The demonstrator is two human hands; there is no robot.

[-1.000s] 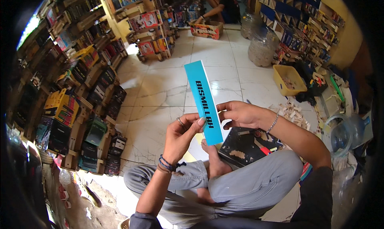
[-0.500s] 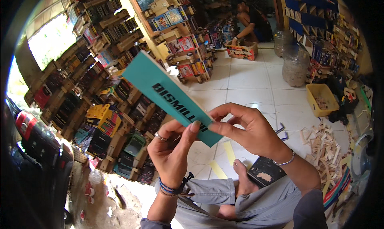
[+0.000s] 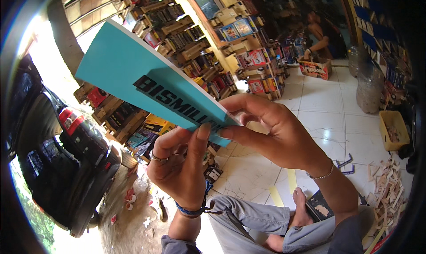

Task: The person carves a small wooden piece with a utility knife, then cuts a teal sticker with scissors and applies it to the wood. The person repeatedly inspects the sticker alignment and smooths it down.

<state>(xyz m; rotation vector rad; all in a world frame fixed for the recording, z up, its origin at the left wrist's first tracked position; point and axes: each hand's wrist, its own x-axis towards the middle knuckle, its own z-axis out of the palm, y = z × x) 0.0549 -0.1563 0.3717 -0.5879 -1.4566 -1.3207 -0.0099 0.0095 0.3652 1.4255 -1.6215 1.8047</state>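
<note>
dark sleeves [image 3: 347,235] | grey trousers [image 3: 257,215] | left: silver ring [image 3: 158,157], blue cords [image 3: 190,212] | right: silver chain [image 3: 322,173]

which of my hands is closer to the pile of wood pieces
Right. The right hand, pinching the turquoise strip, is raised to the left of the wood pile; the left hand, also on the strip, is farther left.

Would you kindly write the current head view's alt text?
A person's left hand and right hand pinch a turquoise strip with dark lettering near its lower end. Wood pieces lie on white tiles at right; a dark car stands left.
</note>
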